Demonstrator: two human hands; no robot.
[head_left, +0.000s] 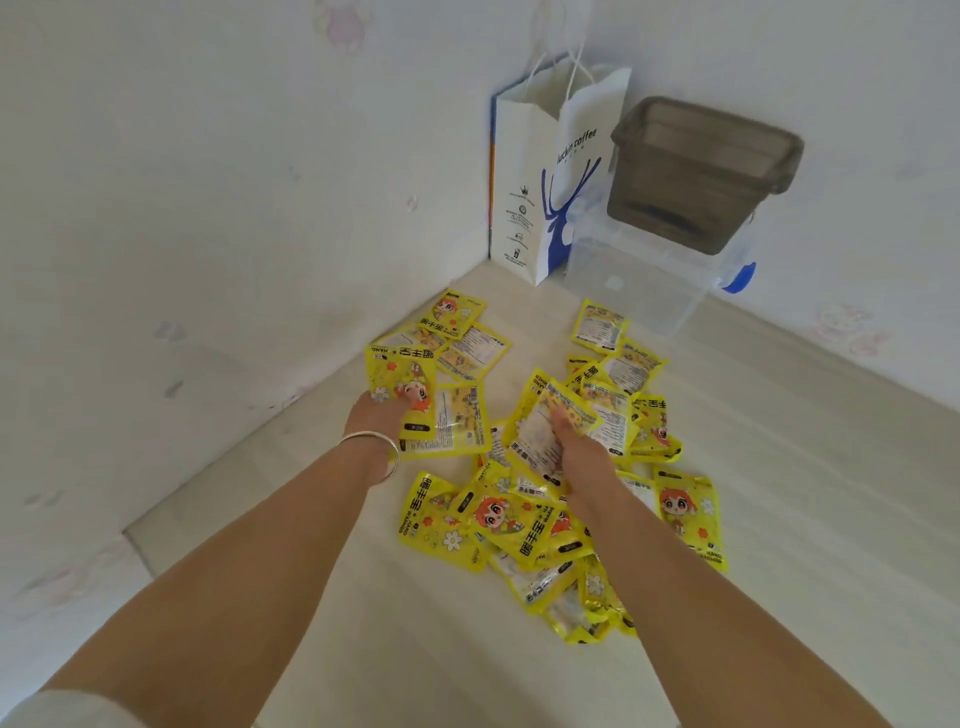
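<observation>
Several yellow hand-warmer packets (524, 525) lie scattered on a pale floor in a room corner. My left hand (382, 415), with a silver bangle on the wrist, grips one yellow packet (400, 382) that shows a cartoon figure. My right hand (574, 444) holds another packet (550, 415), its printed back facing up, above the middle of the pile. Most of the fingers of both hands are hidden behind the packets.
A white and blue paper bag (545, 171) stands in the corner. Next to it a smoky grey plastic box (701, 171) sits on a clear plastic box (649, 280). White walls close in on the left and at the back.
</observation>
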